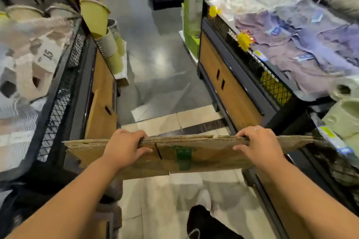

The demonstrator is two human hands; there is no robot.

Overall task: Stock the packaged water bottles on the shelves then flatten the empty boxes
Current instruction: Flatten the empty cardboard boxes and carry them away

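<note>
A stack of flattened brown cardboard boxes [204, 155] with green print hangs upright in front of me, its corrugated top edge facing up. My left hand [124, 146] grips that top edge left of the middle, fingers curled over it. My right hand [260, 145] grips the same edge further right, thumb on the near face. The cardboard spans the width of the aisle between two display bins. No water bottles are in view.
A display bin [58, 103] with black mesh sides holds bags on my left. Another bin [242, 75] with folded clothes stands on my right. Green cartons [194, 17] and stacked buckets [108, 44] border the shiny floor [159, 60] ahead. My dark shoe [202, 221] shows below.
</note>
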